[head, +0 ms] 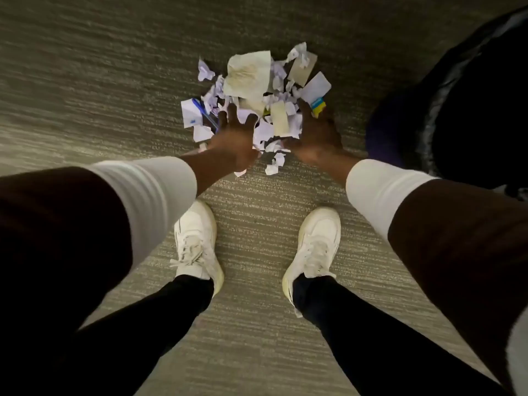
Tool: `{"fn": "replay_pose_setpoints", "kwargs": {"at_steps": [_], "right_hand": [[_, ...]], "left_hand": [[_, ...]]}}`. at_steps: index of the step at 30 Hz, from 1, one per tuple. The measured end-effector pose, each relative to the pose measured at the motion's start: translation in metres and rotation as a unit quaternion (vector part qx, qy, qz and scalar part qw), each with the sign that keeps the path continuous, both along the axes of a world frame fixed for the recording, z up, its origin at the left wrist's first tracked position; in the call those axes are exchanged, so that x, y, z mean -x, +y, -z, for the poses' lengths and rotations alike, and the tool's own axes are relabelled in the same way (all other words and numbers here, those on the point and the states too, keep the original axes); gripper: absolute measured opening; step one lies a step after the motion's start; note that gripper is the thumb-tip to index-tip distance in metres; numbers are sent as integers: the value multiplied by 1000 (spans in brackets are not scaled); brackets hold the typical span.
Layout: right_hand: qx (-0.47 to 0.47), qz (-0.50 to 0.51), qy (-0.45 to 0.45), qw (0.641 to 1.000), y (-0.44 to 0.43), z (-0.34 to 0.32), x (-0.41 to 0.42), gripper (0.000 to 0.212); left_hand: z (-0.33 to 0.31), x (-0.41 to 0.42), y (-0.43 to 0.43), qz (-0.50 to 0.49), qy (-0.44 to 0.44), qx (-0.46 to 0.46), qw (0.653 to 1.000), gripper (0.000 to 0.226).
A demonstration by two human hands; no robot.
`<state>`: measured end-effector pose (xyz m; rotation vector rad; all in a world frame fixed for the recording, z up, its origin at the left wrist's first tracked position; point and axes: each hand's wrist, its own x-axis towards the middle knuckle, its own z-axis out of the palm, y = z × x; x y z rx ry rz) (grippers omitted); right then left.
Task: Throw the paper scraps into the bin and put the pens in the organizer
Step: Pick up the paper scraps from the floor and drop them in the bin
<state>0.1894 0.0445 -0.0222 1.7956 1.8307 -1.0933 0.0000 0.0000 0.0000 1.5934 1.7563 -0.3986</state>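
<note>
A heap of white and cream paper scraps (251, 78) lies on the carpet in front of my feet. A blue pen (201, 110) lies along the heap's left edge, partly under scraps. My left hand (234, 135) reaches down onto the heap's near left side with its fingers spread. My right hand (317, 132) presses against the heap's near right side, fingers apart, beside a blue and yellow scrap (318, 105). Neither hand visibly holds anything. No organizer is in view.
A bin lined with a black bag (468, 110) stands at the right, close to my right arm. My two white shoes (197, 241) stand on the grey carpet (85, 95) just short of the heap.
</note>
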Motion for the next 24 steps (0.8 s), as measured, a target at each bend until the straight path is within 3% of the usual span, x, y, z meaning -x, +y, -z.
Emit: {"fn": "replay_pose_setpoints", "kwargs": {"at_steps": [3, 5, 9, 14, 18, 24], "right_hand": [[-48, -19, -4, 999, -2, 28, 9, 97], [-86, -45, -20, 995, -5, 43, 19, 94], [-154, -56, -9, 986, -10, 61, 30, 73], [-153, -12, 56, 987, -9, 65, 28, 59], [-146, 50, 74, 985, -8, 43, 21, 44], [-164, 124, 88, 975, -13, -25, 6, 47]], "left_hand": [[32, 2, -5, -8, 4, 2, 1000, 105], [50, -2, -8, -2, 4, -4, 1000, 108], [69, -12, -13, -6, 13, -52, 999, 75], [70, -6, -12, -32, 8, -88, 996, 39], [45, 2, -11, -81, -10, -104, 991, 33], [-28, -7, -1, -156, -30, -130, 979, 25]]}}
